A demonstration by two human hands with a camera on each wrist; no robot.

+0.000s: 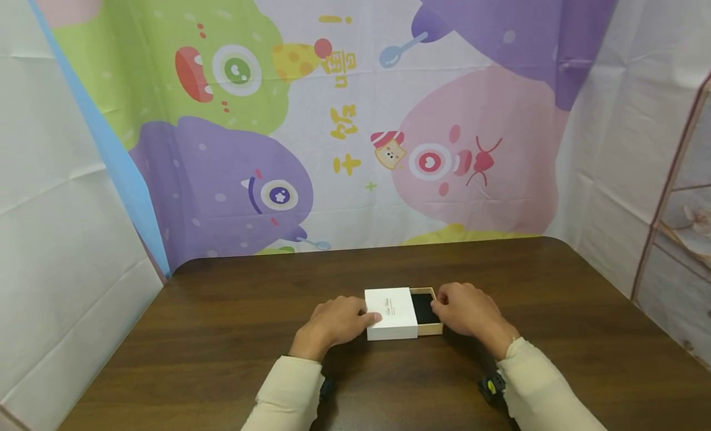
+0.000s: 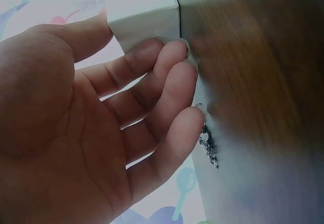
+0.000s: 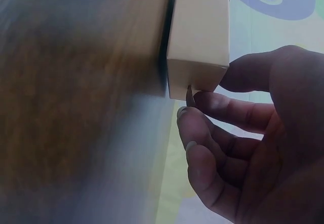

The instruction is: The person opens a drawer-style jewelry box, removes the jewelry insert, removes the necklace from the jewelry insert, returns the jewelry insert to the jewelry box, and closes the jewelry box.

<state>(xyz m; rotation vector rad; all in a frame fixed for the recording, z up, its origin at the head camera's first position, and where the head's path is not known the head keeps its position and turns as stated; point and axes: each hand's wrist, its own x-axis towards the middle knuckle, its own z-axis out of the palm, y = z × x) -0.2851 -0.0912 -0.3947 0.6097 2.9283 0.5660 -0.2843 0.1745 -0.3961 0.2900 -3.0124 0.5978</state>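
A white box sleeve with small printed lettering lies on the brown table. Out of its right side sticks a tan inner drawer with a black lining. My left hand holds the sleeve's left end, thumb on top; in the left wrist view its fingers curl at the box end. At the drawer's outer end, my right hand grips with thumb and fingertips. A small thin tab shows by those fingertips on the tan drawer's end face in the right wrist view.
The dark wooden table ends at a cartoon-printed cloth behind. Pale cloth walls stand at both sides. A crumpled silvery bit appears beyond the left fingers. Black devices are worn at both wrists.
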